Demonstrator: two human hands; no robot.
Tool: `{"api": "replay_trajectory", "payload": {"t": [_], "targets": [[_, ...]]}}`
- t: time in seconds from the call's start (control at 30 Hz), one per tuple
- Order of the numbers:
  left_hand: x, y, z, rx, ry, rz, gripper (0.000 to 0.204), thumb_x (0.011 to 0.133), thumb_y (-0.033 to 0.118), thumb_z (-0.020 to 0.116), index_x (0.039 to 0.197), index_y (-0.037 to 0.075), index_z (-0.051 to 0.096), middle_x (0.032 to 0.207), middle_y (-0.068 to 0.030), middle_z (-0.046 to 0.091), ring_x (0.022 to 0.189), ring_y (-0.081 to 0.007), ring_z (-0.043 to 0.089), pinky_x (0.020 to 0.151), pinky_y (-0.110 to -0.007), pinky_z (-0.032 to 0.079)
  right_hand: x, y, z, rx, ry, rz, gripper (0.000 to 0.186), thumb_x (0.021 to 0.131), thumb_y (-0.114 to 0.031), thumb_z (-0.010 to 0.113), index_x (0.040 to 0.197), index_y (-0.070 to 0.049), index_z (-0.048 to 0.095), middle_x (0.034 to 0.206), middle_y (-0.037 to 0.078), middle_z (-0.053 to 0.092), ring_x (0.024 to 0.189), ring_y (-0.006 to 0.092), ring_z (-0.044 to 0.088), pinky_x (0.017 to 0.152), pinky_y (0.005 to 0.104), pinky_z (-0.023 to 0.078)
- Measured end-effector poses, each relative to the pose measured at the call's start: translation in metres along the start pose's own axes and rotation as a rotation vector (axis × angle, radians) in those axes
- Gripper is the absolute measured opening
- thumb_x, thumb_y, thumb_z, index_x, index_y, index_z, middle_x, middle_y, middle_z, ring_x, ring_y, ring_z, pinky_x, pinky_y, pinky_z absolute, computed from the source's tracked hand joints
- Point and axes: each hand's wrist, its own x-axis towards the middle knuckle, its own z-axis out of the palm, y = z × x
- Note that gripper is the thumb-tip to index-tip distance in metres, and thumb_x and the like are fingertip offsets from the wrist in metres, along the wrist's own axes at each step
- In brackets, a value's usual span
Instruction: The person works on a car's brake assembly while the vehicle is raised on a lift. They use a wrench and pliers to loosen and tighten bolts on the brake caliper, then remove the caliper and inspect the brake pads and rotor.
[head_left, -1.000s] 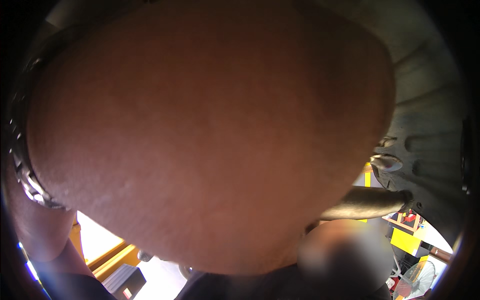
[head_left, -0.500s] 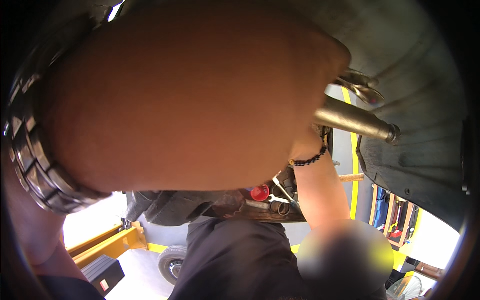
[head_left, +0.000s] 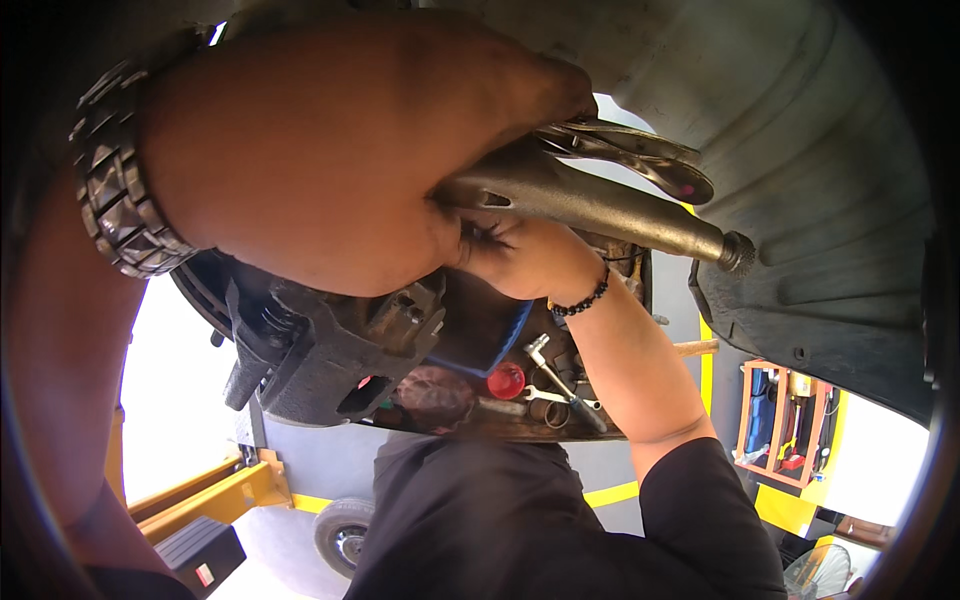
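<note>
My left hand (head_left: 340, 160), with a metal-link watch on its wrist, reaches across from the left and is closed around the jaw end of steel locking pliers (head_left: 620, 205). The pliers' knurled end screw and lever handles point right. Its fingertips are hidden behind the hand. From the lower right comes my right hand (head_left: 525, 255), a dark bead bracelet at the wrist. It lies just under the pliers and partly behind my left hand, its fingers out of sight. Below my left hand sits a dark cast-metal part resembling a brake caliper (head_left: 340, 345).
A dark curved wheel-arch panel (head_left: 820, 200) fills the right. Beneath my hands, a tray holds a ratchet (head_left: 565, 380), a spanner (head_left: 550, 395) and a red round cap (head_left: 506, 380). A wheel (head_left: 345, 535), a yellow lift arm (head_left: 215, 495) and a tool rack (head_left: 785, 425) stand lower down.
My left hand and the pliers have shifted left and now look smaller. More of the pliers, my right hand and the dark cast part has come into view.
</note>
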Motion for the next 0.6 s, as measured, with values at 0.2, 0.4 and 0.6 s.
{"api": "replay_trajectory", "payload": {"t": [0.2, 0.4, 0.6], "targets": [[0.001, -0.005, 0.000, -0.054, -0.069, 0.005, 0.080, 0.058, 0.002, 0.061, 0.137, 0.002, 0.052, 0.118, -0.0201, 0.067, 0.105, -0.0348, 0.067, 0.090, -0.041, 0.055, 0.008, -0.002, 0.006, -0.121, 0.119, -0.160, 0.037, 0.094, -0.045, 0.068, 0.112, -0.013, 0.073, 0.099, 0.007, 0.074, 0.086, 0.0264, 0.070, 0.075, 0.0365, 0.054], [0.012, -0.010, 0.016, -0.448, -0.011, 0.014, 0.078, 0.058, 0.001, 0.054, 0.136, -0.004, 0.051, 0.114, -0.0239, 0.067, 0.099, -0.0353, 0.070, 0.086, -0.039, 0.056, -0.003, -0.007, 0.004, -0.118, 0.109, -0.056, 0.033, 0.099, -0.041, 0.061, 0.111, -0.014, 0.074, 0.100, 0.007, 0.074, 0.087, 0.0253, 0.069, 0.077, 0.0371, 0.055], [0.012, -0.019, -0.010, -0.450, -0.246, 0.117, 0.078, 0.059, 0.000, 0.053, 0.137, -0.004, 0.051, 0.118, -0.0250, 0.065, 0.104, -0.0356, 0.068, 0.089, -0.039, 0.055, -0.011, 0.000, -0.002, -0.552, 0.087, -0.399, 0.027, 0.101, -0.027, 0.061, 0.120, -0.010, 0.069, 0.113, 0.008, 0.071, 0.100, 0.0234, 0.067, 0.089, 0.0352, 0.053]]}}
